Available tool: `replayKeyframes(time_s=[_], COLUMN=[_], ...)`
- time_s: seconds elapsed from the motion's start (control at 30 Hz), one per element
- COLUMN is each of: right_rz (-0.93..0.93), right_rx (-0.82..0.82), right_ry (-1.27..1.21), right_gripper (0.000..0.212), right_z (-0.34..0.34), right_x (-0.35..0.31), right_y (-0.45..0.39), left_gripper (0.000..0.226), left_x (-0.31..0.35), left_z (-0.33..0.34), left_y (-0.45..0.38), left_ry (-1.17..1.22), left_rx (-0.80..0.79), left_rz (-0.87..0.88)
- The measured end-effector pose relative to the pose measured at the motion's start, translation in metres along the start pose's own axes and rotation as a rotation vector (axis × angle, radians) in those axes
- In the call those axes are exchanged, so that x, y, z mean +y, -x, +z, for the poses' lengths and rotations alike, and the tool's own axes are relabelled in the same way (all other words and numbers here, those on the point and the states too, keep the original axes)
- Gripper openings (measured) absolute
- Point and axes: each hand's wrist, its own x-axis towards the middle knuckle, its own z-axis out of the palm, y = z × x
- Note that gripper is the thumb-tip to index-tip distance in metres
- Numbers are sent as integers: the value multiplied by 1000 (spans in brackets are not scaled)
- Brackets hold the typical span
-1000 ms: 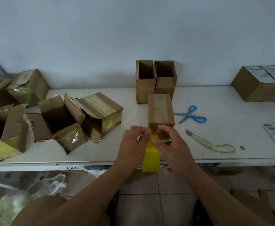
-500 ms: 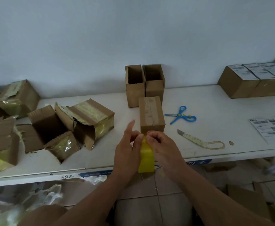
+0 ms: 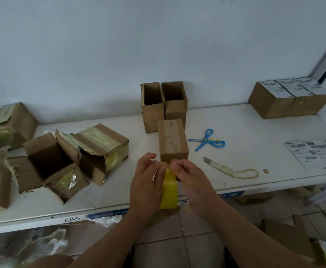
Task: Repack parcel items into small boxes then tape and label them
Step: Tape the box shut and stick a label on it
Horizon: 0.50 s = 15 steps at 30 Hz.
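Tape roll (image 3: 169, 190) stands on edge, its axis left-right; both hands' fingers (image 3: 177, 168) pinch what seems its loose end.

bare table (image 3: 255, 128) right of scissors (image 3: 206, 140), torn cartons (image 3: 77, 151) crowding left, open boxes (image 3: 163, 105) blocking rear centre

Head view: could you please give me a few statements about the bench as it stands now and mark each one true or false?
1. Both hands, left and right, hold the yellow tape roll. True.
2. The scissors have red handles. False: they are blue.
3. The two boxes by the wall are taped shut. False: their tops are open.
4. The box nearest the hands has tape along its top. True.
5. The right-hand boxes carry white labels. True.
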Motion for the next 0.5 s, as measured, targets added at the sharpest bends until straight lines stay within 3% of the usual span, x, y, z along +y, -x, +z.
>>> replayKeyframes(time_s=[0.2,0.3,0.4,0.5], right_rz=[14,-29,-131,-233], right_rx=[6,0,-36,-17], right_ry=[-40,-17,-5,146], right_gripper=[12,13,35,29], right_z=[2,5,4,4], right_x=[2,2,5,5], right_y=[-4,-4,-4,-4], left_gripper=[9,9,11,13], left_x=[2,3,3,3], left_z=[2,0,-3,-5], left_y=[-2,-6,-8,-9], left_ry=[36,66,111,138], left_rx=[-31,-52,-36,-63], left_rz=[-65,-142,-176,-186])
